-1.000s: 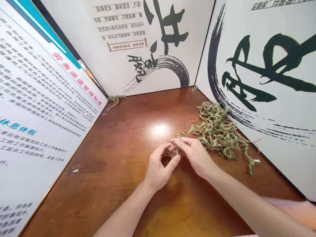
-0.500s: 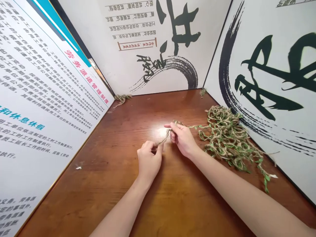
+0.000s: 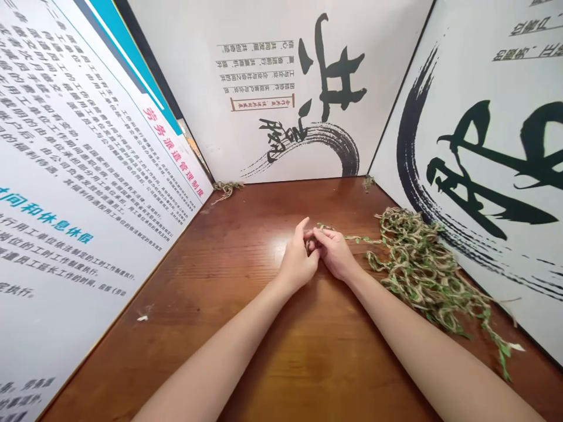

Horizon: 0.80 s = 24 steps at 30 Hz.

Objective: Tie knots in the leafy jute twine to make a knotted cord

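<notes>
Above the middle of the brown table, my left hand [image 3: 299, 258] and my right hand [image 3: 334, 249] meet at the fingertips. Between them they pinch a tan twine with small green leaves; only a bit of it shows at the fingers. My left index finger points up and away, while the thumb and other fingers curl in. My right thumb and fingers are closed on the twine. From behind my right hand the leafy twine [image 3: 363, 239] runs right to a large tangled heap of the same twine [image 3: 417, 264].
Panels with printed writing stand around the wooden table [image 3: 185, 328] at the left, back and right. Small twine scraps [image 3: 227, 189] lie in the far left corner, and another scrap [image 3: 368, 183] in the far right one. A white bit [image 3: 142, 318] lies at the left.
My left hand has moved right and up to meet my right hand, and the twine stretch between them has closed up. The camera view has tilted slightly upward.
</notes>
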Motion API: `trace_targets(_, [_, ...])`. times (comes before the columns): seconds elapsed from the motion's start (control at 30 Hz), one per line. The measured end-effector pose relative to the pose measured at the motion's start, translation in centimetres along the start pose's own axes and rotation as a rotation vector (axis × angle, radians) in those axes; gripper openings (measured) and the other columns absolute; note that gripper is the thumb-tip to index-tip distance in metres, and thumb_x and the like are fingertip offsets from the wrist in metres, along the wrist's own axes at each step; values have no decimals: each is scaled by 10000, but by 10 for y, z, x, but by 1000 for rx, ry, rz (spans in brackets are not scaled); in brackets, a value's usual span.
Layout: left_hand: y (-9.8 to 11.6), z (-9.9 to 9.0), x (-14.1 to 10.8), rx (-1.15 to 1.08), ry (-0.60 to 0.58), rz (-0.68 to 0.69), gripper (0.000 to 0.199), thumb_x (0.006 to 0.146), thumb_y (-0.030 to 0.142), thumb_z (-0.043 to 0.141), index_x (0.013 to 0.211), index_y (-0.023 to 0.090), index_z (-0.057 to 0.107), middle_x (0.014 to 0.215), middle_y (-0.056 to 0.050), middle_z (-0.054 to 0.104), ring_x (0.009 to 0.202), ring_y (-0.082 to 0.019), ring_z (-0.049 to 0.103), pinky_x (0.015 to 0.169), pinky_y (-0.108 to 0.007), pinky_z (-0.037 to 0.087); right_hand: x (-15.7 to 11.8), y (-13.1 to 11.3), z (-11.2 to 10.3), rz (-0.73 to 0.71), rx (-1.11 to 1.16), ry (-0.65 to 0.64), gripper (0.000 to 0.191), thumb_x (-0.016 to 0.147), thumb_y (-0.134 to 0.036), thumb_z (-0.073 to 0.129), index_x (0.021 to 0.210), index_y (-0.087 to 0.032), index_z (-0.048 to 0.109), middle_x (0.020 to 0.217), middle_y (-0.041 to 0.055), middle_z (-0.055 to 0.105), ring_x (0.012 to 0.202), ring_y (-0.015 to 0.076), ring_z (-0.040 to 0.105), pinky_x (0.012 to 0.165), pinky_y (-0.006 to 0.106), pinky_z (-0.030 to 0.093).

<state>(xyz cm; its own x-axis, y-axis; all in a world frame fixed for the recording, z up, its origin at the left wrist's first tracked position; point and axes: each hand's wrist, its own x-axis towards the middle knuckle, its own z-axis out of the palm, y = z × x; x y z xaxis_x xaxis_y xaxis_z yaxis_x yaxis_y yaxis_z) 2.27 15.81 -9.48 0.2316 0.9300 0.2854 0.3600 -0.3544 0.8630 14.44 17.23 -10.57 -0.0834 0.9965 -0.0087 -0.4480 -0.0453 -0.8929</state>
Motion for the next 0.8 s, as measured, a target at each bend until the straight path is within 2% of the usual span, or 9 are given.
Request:
trace_targets(0.07, [-8,4,7,-68,4,-61,661,877,84,574,1514,160,415,1272,-153,703,1154,-234,688,1024,-399,545,2,1,-1,-14,12,58,463,676,-594,835,763,-152,726,617,-3,624,546,102,528,513,229,394])
trace_targets(0.17, [-12,3,9,-17,15,-65,556,919,101,536,1470,167,498,1204,-136,740,1048,-225,718,951,-376,561,5,2,-3,-59,17,132,508,665,-612,839,848,-148,742,670,10,660,547,97,533,484,222,388])
trace_targets(0.37, [-12,-15,16,376,-24,-20,288,1007,202,460,1102,200,731,1043,-93,777,921,-217,709,831,-323,508,8,5,-4,-94,82,291,646,650,-600,864,1096,-152,732,674,5,682,574,112,606,496,213,463])
trace_targets(0.47, [-14,-21,19,606,17,-130,333,1048,356,442,972,204,728,950,-92,773,859,-236,700,724,-314,437,7,3,3,-64,55,311,606,658,-610,855,1022,-150,703,664,24,693,544,129,629,459,216,482])
trace_targets(0.53, [-15,-22,21,666,26,-180,387,1062,406,409,914,204,705,915,-94,767,854,-247,700,680,-314,387,5,-1,7,-9,19,365,520,699,-613,818,897,-164,647,635,43,692,495,147,632,376,205,428])
trace_targets(0.67, [-15,-24,24,707,30,-228,420,1075,412,353,907,207,680,895,-109,759,849,-266,701,653,-318,344,-5,-13,7,83,83,668,268,842,-402,650,720,-206,512,485,-6,579,356,105,502,287,168,217])
trace_targets(0.7, [-15,-24,24,707,25,-239,421,1075,411,350,913,208,681,903,-113,760,850,-270,702,655,-318,344,-9,-15,6,104,139,727,282,848,-356,604,661,-221,442,442,-35,507,329,89,446,287,170,192])
trace_targets(0.77, [-15,-25,25,692,10,-250,416,1072,399,353,920,208,690,931,-121,764,865,-274,704,664,-319,352,-16,-14,5,76,144,743,327,831,-337,581,615,-237,356,426,-66,413,321,85,407,292,184,177])
trace_targets(0.8, [-16,-25,25,679,4,-250,412,1070,390,357,922,208,695,943,-123,766,872,-275,703,668,-319,356,-19,-12,7,1,70,711,307,817,-351,600,630,-232,388,477,-57,466,332,84,420,294,195,189])
